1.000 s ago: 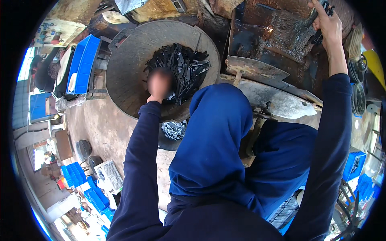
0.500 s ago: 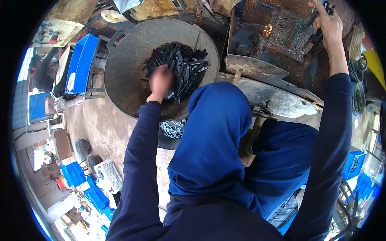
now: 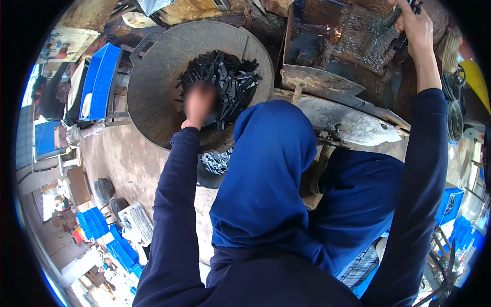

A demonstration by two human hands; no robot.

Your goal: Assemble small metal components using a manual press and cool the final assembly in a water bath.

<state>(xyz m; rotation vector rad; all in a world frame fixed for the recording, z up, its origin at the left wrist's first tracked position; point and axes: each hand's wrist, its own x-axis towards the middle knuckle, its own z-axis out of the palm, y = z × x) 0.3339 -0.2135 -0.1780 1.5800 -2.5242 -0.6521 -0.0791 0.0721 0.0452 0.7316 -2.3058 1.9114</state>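
My left hand (image 3: 199,104) is down in a wide round metal basin (image 3: 151,97), over a heap of dark flat metal pieces (image 3: 232,82). A blur covers that hand, so its fingers and anything in them cannot be made out. At the upper right my right hand (image 3: 417,29) is closed round a dark metal piece (image 3: 396,15), part of which it hides. It is at the right side of a grimy, wet-looking metal trough (image 3: 371,38), where a small orange glint (image 3: 332,33) shows on the dark surface.
A smaller container of shiny metal pieces (image 3: 217,162) sits below the basin. To the left stands a blue tray (image 3: 99,82). A pale metal sheet (image 3: 348,123) lies in front of the trough, above my knee. Blue bins (image 3: 120,248) and a white slatted unit (image 3: 137,222) are at lower left.
The whole view has shifted slightly. The orange glow in the trough is smaller and more broken up. Both hands stay at nearly the same places, the left over the heap.
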